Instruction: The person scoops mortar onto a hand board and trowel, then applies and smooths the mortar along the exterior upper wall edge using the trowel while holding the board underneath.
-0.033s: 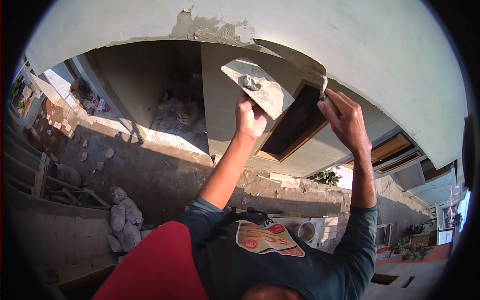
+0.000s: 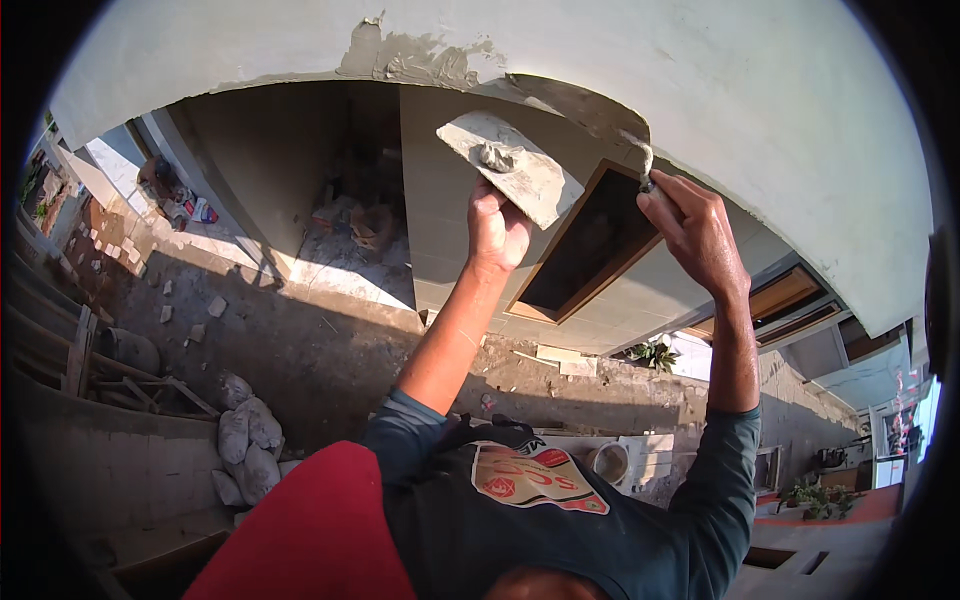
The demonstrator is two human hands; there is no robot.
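My left hand (image 2: pixel 497 230) is raised overhead and grips the underside of a flat plastering board (image 2: pixel 535 175). A small lump of grey mortar (image 2: pixel 495 157) lies on the board. My right hand (image 2: pixel 695 228) is raised beside it, closed on a thin tool (image 2: pixel 645 165) whose mortar-coated tip touches the lower edge of the pale concrete overhang (image 2: pixel 700 80). A patch of rough fresh mortar (image 2: pixel 420 60) sits on that overhang's edge, to the left of the tool. The tool's blade is mostly hidden by mortar and my fingers.
A brown-framed window opening (image 2: pixel 590 240) is in the wall behind my hands. Far below lie filled sacks (image 2: pixel 245 440), wooden planks (image 2: pixel 110 375), rubble, a white bucket (image 2: pixel 610 462) and potted plants (image 2: pixel 655 352). A red shape (image 2: pixel 310 530) fills the lower left.
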